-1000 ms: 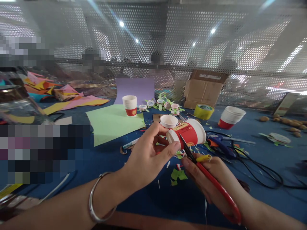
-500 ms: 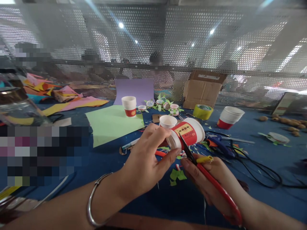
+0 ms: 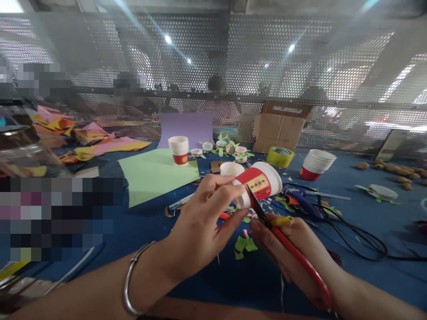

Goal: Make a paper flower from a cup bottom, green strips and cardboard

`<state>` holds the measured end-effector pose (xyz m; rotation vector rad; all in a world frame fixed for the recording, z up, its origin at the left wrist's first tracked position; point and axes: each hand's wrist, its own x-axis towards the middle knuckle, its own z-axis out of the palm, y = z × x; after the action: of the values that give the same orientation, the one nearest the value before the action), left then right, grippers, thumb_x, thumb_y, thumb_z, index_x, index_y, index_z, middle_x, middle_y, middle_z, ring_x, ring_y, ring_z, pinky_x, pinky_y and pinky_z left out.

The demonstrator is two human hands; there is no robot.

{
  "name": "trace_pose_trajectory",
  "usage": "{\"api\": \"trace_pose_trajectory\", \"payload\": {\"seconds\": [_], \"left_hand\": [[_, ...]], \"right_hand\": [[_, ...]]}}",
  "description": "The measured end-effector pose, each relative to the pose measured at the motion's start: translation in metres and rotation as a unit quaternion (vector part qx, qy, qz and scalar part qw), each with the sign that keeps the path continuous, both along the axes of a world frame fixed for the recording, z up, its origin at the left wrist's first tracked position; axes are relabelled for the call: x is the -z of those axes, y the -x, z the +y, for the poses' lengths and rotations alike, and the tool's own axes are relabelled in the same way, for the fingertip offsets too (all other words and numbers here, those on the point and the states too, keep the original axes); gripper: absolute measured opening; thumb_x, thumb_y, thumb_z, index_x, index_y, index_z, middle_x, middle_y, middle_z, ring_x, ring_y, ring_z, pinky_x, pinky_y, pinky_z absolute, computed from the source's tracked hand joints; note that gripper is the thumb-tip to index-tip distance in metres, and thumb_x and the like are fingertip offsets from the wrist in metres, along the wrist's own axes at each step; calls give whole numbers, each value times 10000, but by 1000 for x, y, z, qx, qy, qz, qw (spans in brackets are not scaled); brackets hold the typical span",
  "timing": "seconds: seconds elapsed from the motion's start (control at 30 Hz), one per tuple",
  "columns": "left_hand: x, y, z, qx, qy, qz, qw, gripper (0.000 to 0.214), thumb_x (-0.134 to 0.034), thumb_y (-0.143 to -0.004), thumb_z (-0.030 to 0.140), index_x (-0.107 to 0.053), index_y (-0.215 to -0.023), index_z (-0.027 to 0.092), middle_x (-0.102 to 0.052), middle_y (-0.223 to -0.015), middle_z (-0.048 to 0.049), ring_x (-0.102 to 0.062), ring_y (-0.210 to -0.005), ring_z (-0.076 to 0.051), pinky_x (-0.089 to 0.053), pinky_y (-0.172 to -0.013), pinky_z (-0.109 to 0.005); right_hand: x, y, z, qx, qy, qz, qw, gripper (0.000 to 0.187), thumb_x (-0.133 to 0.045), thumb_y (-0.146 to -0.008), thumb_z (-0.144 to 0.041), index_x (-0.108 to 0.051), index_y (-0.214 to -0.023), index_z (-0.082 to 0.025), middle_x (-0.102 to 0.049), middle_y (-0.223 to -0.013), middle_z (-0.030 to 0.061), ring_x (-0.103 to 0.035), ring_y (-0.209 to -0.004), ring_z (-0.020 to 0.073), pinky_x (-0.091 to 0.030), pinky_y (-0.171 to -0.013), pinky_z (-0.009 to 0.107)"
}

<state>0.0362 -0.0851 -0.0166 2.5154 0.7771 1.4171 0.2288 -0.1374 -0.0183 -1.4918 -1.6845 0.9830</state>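
Note:
My left hand (image 3: 207, 213) pinches the base end of a red and white paper cup (image 3: 263, 180), which lies on its side in the air with its mouth to the right. My right hand (image 3: 296, 253) is closed around red-handled scissors (image 3: 296, 258). Their dark blades point up and left, against the cup's wall near its base. A small yellow piece (image 3: 283, 222) sticks out by my right fingers. Just behind the held cup stands another white cup (image 3: 231, 169), partly hidden. Green paper scraps (image 3: 245, 244) lie on the blue table below.
Stacked paper cups (image 3: 180, 149) stand by a green sheet (image 3: 160, 173); another cup stack (image 3: 316, 164) is at right. A blue glue gun (image 3: 305, 202) lies with its black cord near my right hand. Behind are yellow tape (image 3: 280, 156), cardboard (image 3: 278, 129) and small paper turtles (image 3: 230, 146).
The held cup has rolled a little, so its yellow label faces me differently. My left fingers have shifted along its base, and the scissors remain against it.

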Motion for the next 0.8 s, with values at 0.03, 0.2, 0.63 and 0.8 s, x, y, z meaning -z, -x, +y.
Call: {"api": "trace_pose_trajectory", "payload": {"seconds": [0.03, 0.2, 0.63, 0.8], "left_hand": [[0, -2, -1, 21, 60, -46, 997, 392, -686, -906, 195, -511, -1252, 254, -555, -1290, -96, -572, -1238, -223, -541, -1029, -374], [-7, -10, 2, 84, 387, -255, 882, 478, -748, -864, 403, -456, -1200, 229, -594, -1218, -77, -675, -992, -175, -628, -820, -315], [-2, -7, 8, 94, 441, -214, 866, 307, -707, -895, 449, -540, -961, 201, -642, -932, 8, -664, -829, -123, -578, -764, -283], [-3, -6, 4, 96, 406, -198, 887, 266, -689, -914, 415, -538, -958, 200, -638, -923, 3, -651, -801, -103, -569, -703, -227]], "right_hand": [[1, -1, 1, -2, -9, 1, 1000, 534, -516, -932, -648, -478, -598, -234, -412, -371, -57, -370, -315, 91, -274, -349, 242], [3, -5, 7, -16, -45, -14, 999, 553, -510, -946, -620, -458, -557, -230, -395, -364, -48, -363, -333, 94, -281, -368, 244], [13, -3, 8, -26, -67, -27, 997, 490, -564, -935, -572, -495, -593, -229, -396, -385, -60, -403, -356, 101, -315, -377, 231], [5, -1, 1, -16, -44, -36, 998, 530, -522, -960, -578, -481, -558, -234, -397, -345, -58, -374, -314, 91, -269, -340, 232]]}}
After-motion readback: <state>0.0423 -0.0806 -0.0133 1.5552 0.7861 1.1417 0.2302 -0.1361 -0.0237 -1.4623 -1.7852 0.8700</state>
